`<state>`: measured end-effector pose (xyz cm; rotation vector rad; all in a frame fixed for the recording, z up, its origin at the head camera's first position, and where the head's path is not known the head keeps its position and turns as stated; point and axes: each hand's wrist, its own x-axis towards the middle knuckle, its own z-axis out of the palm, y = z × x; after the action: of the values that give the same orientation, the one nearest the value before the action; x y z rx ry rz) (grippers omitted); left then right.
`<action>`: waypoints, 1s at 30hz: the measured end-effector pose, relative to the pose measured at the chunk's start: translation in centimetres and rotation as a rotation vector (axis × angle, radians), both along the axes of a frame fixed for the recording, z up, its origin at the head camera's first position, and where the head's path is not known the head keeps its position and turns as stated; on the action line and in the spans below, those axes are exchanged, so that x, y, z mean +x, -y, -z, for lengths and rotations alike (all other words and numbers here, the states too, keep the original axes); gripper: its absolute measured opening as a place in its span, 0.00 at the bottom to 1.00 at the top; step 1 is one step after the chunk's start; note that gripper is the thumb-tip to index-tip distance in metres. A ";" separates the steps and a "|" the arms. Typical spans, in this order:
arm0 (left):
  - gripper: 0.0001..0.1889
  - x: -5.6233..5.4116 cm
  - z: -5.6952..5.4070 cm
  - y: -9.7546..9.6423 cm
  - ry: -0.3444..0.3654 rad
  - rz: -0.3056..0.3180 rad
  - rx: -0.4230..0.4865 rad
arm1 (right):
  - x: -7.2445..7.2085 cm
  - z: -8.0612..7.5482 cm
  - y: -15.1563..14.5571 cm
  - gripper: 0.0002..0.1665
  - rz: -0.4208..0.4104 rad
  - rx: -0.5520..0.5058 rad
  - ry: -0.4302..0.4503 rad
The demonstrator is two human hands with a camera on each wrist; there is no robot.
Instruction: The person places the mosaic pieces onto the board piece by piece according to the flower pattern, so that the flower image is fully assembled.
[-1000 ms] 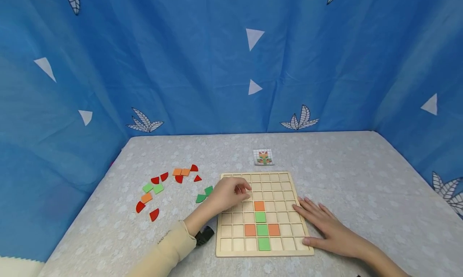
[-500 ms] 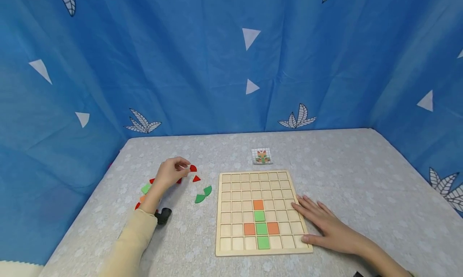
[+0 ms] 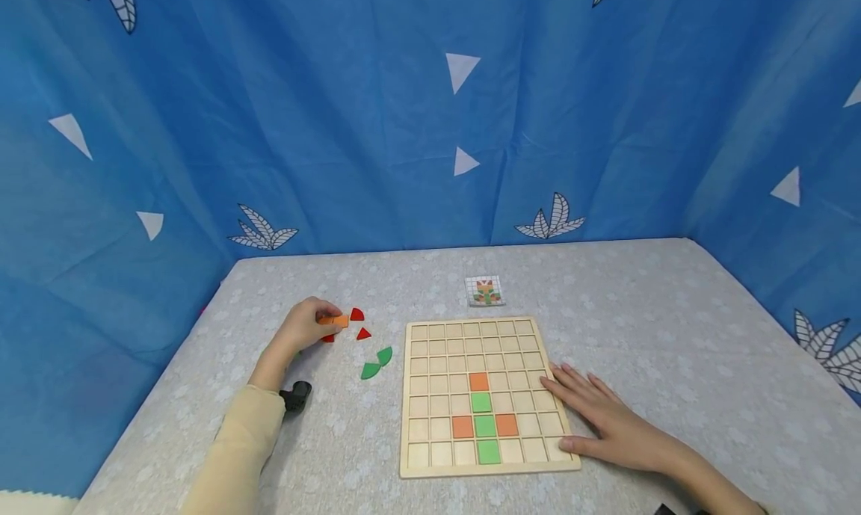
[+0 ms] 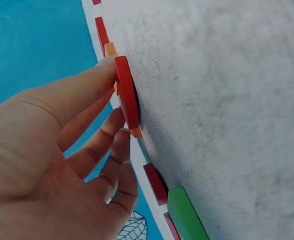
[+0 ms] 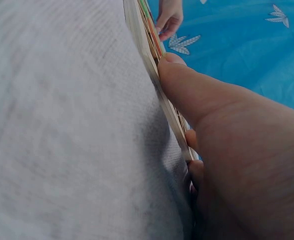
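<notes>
At the left pile, my left hand (image 3: pixel 304 325) has its thumb and fingers around an orange square tile (image 3: pixel 326 321), beside another orange square (image 3: pixel 341 321). In the left wrist view, a red piece (image 4: pixel 127 92) stands before the thumb tip and partly covers the orange. My right hand (image 3: pixel 605 419) rests with fingers spread on the right edge of a wooden grid board (image 3: pixel 437 406). Set in the board are orange squares (image 3: pixel 478 382) and light green squares (image 3: pixel 484 426), forming a cross near the bottom. The right thumb (image 5: pixel 179 80) lies on the board's rim.
Red pieces (image 3: pixel 357 315) lie by the left hand, and two dark green quarter-rounds (image 3: pixel 371 371) sit between it and the board. Behind the board is a small pattern card (image 3: pixel 484 291). A blue curtain (image 3: pixel 377 126) closes off the table's back. My left forearm hides other pieces.
My left hand has moved from over the board to the pieces at the left, and its fingers have come down around an orange tile. The right hand has stayed at the board's edge.
</notes>
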<state>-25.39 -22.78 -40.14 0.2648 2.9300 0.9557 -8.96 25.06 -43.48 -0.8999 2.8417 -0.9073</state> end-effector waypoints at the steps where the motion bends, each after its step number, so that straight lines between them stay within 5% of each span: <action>1: 0.12 0.0 0.0 0.0 -0.005 -0.003 -0.001 | 0.0 0.0 0.0 0.44 0.001 0.000 0.000; 15: 0.06 0.9 -0.1 -0.3 -0.109 -0.008 -0.054 | 0.1 0.2 0.1 0.44 0.003 0.000 -0.007; 22: 0.06 2.4 -1.1 -1.8 -0.259 0.025 -0.144 | 0.2 0.1 0.1 0.44 0.000 -0.007 -0.007; 30: 0.05 3.5 -2.8 -4.5 -0.236 0.078 0.060 | 0.2 0.1 0.1 0.43 -0.006 -0.013 -0.011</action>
<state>-21.86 -18.24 -37.37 0.5254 3.0750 1.0706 -8.79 24.99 -43.57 -0.9172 2.8440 -0.9237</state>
